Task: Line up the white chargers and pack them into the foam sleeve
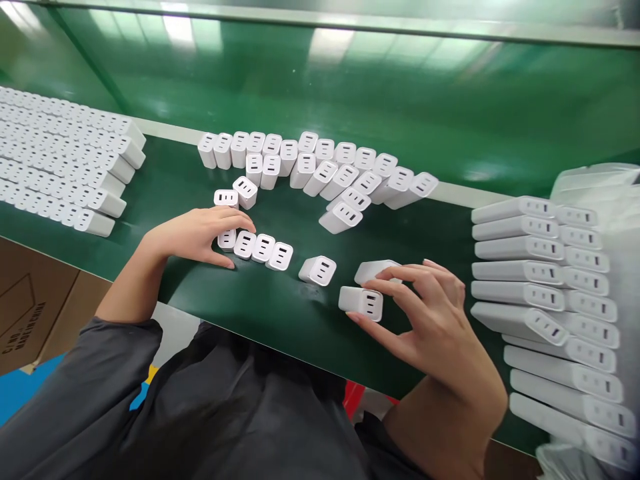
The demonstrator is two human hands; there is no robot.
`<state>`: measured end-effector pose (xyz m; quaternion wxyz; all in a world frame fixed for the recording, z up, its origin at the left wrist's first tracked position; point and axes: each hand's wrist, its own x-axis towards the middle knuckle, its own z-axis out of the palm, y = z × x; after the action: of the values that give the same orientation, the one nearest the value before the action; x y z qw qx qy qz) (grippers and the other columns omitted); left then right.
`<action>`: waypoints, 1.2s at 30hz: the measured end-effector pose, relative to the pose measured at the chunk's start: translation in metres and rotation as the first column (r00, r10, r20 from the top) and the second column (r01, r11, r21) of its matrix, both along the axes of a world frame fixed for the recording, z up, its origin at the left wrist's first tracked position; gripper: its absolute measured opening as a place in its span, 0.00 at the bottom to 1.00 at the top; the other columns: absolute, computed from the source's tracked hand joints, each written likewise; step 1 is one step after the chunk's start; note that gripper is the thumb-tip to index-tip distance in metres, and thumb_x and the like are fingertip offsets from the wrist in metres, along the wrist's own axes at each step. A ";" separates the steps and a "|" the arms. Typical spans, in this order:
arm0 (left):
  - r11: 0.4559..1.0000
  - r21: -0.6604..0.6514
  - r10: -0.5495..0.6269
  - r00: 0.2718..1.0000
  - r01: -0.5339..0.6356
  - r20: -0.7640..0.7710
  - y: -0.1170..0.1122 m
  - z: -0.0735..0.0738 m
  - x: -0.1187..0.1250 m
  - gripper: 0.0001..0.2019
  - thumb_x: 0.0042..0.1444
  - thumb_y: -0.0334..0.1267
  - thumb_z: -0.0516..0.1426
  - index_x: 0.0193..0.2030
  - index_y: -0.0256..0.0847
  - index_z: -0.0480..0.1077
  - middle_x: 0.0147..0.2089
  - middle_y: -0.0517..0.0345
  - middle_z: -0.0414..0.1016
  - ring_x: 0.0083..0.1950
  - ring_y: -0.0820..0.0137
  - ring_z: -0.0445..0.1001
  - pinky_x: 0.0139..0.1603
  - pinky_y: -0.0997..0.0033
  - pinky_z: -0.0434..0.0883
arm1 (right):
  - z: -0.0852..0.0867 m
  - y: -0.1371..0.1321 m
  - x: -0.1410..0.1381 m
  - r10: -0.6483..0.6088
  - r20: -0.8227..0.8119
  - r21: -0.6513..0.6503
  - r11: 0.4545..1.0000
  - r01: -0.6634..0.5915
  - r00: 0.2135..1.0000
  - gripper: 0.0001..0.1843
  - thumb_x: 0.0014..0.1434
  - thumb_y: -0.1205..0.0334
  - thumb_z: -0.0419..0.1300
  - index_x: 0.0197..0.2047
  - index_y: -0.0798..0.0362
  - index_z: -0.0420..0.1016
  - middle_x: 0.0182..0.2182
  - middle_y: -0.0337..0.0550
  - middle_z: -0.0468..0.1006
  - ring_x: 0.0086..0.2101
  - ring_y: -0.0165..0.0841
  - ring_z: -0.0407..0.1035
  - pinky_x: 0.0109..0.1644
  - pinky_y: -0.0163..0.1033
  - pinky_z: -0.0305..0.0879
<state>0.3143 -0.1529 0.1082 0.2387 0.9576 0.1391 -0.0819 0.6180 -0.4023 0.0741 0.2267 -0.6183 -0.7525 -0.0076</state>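
White USB wall chargers with slotted port faces stand on the green table. My right hand (425, 307) has its thumb and index finger on two sides of one charger (357, 301). Just behind that one, another charger (373, 270) is partly covered by my fingers. My left hand (203, 233) rests at the left end of a short row of chargers (263, 248), thumb and fingers apart, partly hiding the end charger (227, 240). A single charger (318, 270) stands between my two hands. Beyond my left fingertips are two more chargers (245, 192).
A curved group of chargers (305, 170) stands toward the back. Dense rows of chargers (60, 157) fill the left side. Stacked chargers (520, 250) lie at the right beside clear plastic (595, 183). A cardboard box (37, 300) sits below the table's left edge.
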 end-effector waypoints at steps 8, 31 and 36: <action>1.000 0.017 -0.025 0.999 0.024 0.039 -0.001 -0.002 -0.001 0.23 0.58 0.48 0.62 0.58 0.46 0.68 0.67 0.49 0.65 0.67 0.57 0.64 0.63 0.59 0.67 | -0.004 0.002 0.000 0.001 -0.003 -0.009 1.000 -0.001 1.000 0.14 0.62 0.52 0.63 0.49 0.46 0.73 0.47 0.50 0.74 0.50 0.51 0.70 0.60 0.64 0.62; 0.876 0.473 -0.282 0.900 0.100 0.333 -0.081 -0.022 0.038 0.36 0.53 0.61 0.63 0.64 0.47 0.64 0.75 0.43 0.53 0.76 0.47 0.48 0.73 0.35 0.46 | 0.000 0.010 -0.004 0.048 -0.091 -0.174 0.983 -0.064 0.995 0.33 0.59 0.43 0.65 0.61 0.48 0.64 0.58 0.56 0.67 0.58 0.51 0.64 0.59 0.58 0.68; 0.894 0.445 -0.255 0.872 0.048 0.418 -0.078 -0.028 0.040 0.33 0.51 0.60 0.65 0.59 0.45 0.68 0.74 0.41 0.53 0.75 0.46 0.49 0.73 0.36 0.46 | 0.003 -0.003 0.007 -0.069 -0.170 -0.343 0.939 0.007 0.983 0.35 0.59 0.46 0.65 0.66 0.45 0.60 0.64 0.53 0.62 0.62 0.50 0.61 0.60 0.55 0.69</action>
<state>0.3542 -0.2310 0.0798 0.0454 0.9854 0.0144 0.1634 0.6251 -0.4055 0.0774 0.1829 -0.6609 -0.7067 0.1741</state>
